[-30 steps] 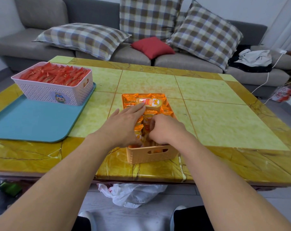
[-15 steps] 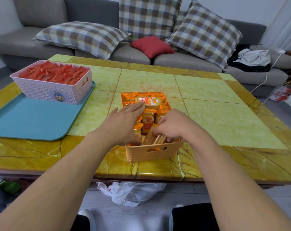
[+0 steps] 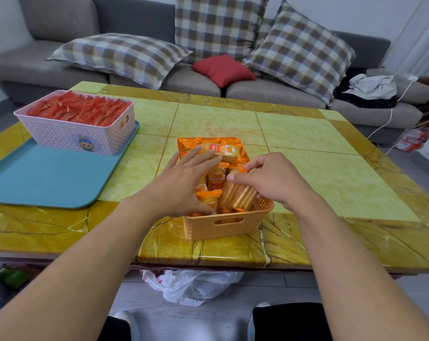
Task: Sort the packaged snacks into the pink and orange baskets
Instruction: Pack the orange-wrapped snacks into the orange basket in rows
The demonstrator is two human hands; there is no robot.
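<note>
Both hands work in the crammed orange basket [image 3: 227, 223]: left hand [image 3: 181, 183] flat on packets, right hand [image 3: 270, 180] pinching a biscuit pack [image 3: 236, 195] that could spill over the rim if forced.

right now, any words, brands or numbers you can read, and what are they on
"151": possibly, on the red band of the snack pack lying on top in the orange basket; too blurred to be sure.
Yellow logo on the upright packs: unreadable.
Pink basket: a cartoon rabbit sticker, no words.
</note>
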